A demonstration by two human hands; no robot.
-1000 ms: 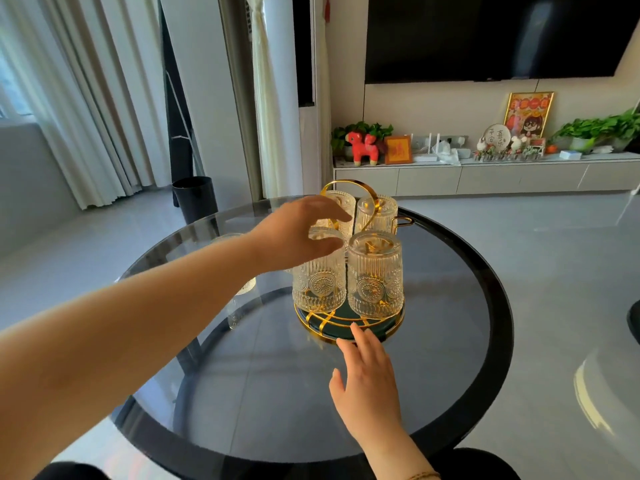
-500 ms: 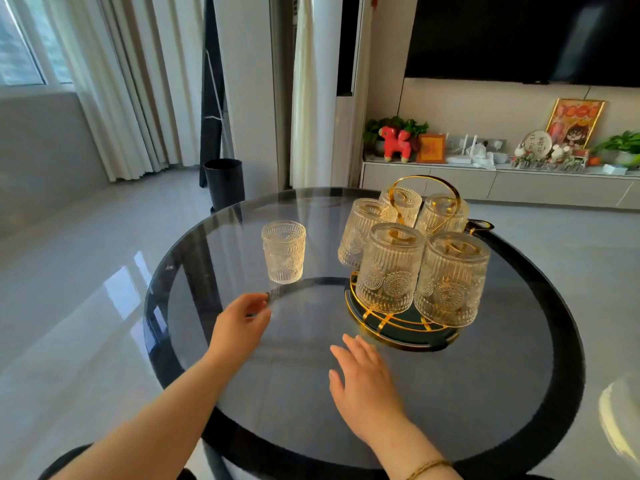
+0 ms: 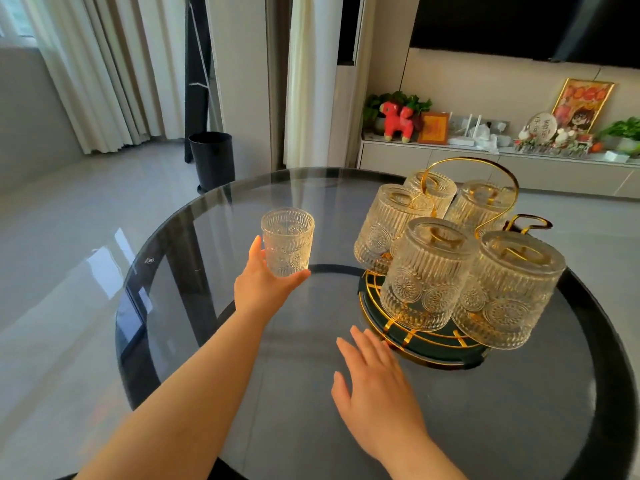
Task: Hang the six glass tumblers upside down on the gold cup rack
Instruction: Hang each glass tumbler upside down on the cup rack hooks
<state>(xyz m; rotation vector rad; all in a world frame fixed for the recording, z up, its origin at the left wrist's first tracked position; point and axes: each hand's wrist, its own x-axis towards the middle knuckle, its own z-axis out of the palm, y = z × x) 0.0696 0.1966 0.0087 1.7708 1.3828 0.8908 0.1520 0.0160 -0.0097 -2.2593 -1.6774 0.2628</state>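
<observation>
One upright ribbed glass tumbler stands on the round glass table, left of the gold cup rack. My left hand wraps its base, with the thumb up the left side and the fingers under the right. Several more tumblers hang upside down on the rack's pegs, around its looped gold handle. A bare gold peg shows at the rack's far right. My right hand lies open and flat on the table, fingertips near the rack's dark green base.
The table's black rim curves close on the right. A black bin stands on the floor beyond the table. A low cabinet with a red toy, frames and plants runs along the back wall under a dark screen.
My left hand has moved forward from the table surface to the lone tumbler and closed around its base. The view has shifted closer. My right hand has stayed near the rack.
</observation>
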